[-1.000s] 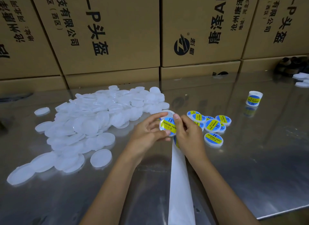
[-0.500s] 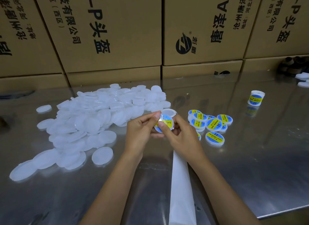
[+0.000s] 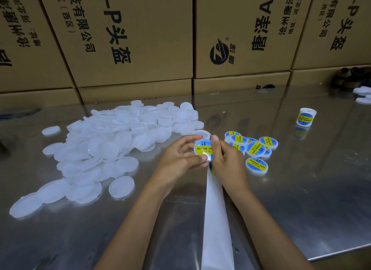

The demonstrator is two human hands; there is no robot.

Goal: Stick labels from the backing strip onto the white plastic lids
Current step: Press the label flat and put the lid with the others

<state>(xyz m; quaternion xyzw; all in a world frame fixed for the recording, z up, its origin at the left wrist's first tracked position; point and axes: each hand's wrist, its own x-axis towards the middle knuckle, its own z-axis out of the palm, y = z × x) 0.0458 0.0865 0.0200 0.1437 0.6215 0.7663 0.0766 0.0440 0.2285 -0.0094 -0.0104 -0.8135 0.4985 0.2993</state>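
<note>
Holding a labelled lid (image 3: 203,150) between both hands above the steel table (image 3: 291,189).
We grip it in our left hand (image 3: 178,159); our right hand (image 3: 227,159) pinches its edge, backing strip (image 3: 215,219) trailing below.

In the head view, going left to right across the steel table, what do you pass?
Heap of blank white plastic lids → lid with blue-yellow label held in both hands → cluster of labelled lids → small labelled white jar.

Printed cardboard boxes (image 3: 130,38) stand stacked behind the shiny metal table (image 3: 301,199) (dark objects (image 3: 350,76) far right).
</note>
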